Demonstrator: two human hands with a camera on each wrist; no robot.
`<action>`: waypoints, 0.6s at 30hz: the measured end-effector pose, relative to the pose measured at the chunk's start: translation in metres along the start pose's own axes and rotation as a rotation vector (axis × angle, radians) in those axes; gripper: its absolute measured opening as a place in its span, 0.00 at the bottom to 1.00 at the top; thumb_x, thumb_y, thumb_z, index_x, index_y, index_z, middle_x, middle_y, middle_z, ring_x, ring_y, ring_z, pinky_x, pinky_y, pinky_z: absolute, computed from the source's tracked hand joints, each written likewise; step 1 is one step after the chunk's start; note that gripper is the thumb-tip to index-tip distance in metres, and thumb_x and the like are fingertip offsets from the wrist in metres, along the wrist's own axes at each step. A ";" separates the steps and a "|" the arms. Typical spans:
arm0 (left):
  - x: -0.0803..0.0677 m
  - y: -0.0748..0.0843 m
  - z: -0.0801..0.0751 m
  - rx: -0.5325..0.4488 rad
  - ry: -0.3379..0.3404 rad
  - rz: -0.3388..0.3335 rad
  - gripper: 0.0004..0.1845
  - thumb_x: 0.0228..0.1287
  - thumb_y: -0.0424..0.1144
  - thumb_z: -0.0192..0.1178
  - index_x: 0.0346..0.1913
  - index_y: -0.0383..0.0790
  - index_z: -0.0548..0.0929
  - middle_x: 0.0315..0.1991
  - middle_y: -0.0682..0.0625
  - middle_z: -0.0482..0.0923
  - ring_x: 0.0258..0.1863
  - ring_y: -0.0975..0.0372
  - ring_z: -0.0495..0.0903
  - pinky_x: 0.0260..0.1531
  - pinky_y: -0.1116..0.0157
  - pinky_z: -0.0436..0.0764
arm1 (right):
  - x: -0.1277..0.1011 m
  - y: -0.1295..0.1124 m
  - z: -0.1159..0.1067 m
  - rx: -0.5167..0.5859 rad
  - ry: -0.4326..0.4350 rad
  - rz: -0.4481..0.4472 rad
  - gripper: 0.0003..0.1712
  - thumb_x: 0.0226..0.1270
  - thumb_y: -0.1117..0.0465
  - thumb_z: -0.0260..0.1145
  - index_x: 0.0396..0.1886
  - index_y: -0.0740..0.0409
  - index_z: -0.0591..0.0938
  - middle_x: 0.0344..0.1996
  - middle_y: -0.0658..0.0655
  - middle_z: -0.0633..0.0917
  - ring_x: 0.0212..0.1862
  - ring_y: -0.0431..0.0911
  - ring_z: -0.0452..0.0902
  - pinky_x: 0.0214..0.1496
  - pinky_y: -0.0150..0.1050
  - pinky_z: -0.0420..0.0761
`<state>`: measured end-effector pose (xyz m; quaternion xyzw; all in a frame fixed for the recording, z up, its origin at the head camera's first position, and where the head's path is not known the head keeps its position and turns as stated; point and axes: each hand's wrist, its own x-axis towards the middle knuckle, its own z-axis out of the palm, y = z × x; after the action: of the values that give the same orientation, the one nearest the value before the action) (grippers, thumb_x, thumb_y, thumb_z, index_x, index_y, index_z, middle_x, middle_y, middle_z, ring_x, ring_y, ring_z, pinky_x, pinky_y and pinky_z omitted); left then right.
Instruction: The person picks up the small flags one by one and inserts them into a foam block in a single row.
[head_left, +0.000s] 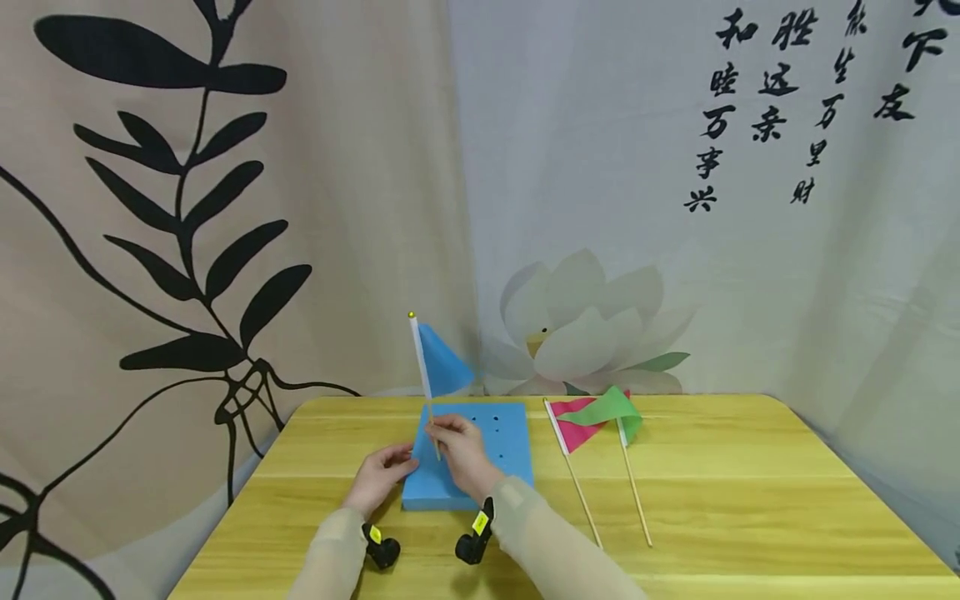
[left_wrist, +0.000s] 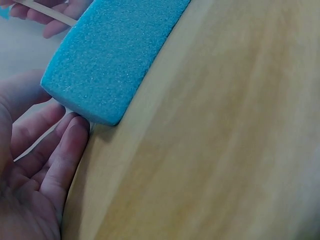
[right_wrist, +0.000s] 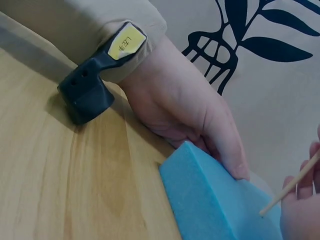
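A blue foam block point(head_left: 502, 450) with several small holes lies flat on the yellow wooden table point(head_left: 750, 500). My right hand point(head_left: 437, 429) pinches the thin wooden stick point(right_wrist: 290, 187) of a blue flag point(head_left: 442, 362). The stick stands nearly upright with its lower tip touching the block's point(right_wrist: 210, 200) top near the left edge. My left hand point(head_left: 390, 467) rests against the block's near-left corner point(left_wrist: 115, 55). Its thumb point(right_wrist: 235, 165) lies on the top edge and its fairly straight fingers point(left_wrist: 70, 145) lie alongside the corner.
A pink flag point(head_left: 577, 429) and a green flag point(head_left: 607, 408) lie on the table right of the block, sticks pointing toward me. A black wrist camera point(right_wrist: 87, 95) sits on each forearm. Printed curtains hang close behind the table's far and left edges.
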<state>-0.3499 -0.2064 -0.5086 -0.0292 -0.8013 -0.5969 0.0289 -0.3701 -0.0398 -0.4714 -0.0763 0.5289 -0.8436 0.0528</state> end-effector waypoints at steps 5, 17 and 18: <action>-0.001 0.001 -0.003 0.007 -0.011 -0.009 0.24 0.65 0.40 0.65 0.60 0.31 0.78 0.50 0.43 0.79 0.49 0.53 0.78 0.48 0.57 0.80 | 0.002 0.000 0.001 -0.047 0.021 0.002 0.11 0.65 0.67 0.67 0.45 0.69 0.81 0.37 0.55 0.83 0.39 0.53 0.75 0.47 0.46 0.76; -0.001 0.001 -0.002 0.033 0.002 -0.009 0.25 0.64 0.42 0.66 0.60 0.32 0.78 0.50 0.44 0.80 0.51 0.52 0.77 0.52 0.55 0.77 | -0.001 -0.011 -0.017 -0.122 -0.056 -0.022 0.21 0.64 0.60 0.69 0.56 0.63 0.81 0.54 0.62 0.80 0.55 0.52 0.77 0.61 0.52 0.72; -0.001 0.000 -0.002 0.031 0.001 -0.010 0.25 0.64 0.42 0.66 0.60 0.32 0.78 0.50 0.44 0.80 0.51 0.53 0.77 0.52 0.55 0.78 | -0.002 -0.015 -0.020 -0.133 -0.066 -0.021 0.22 0.64 0.60 0.69 0.56 0.63 0.81 0.54 0.61 0.81 0.56 0.53 0.77 0.62 0.53 0.72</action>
<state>-0.3489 -0.2087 -0.5079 -0.0245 -0.8106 -0.5845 0.0268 -0.3719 -0.0156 -0.4670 -0.1129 0.5808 -0.8042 0.0562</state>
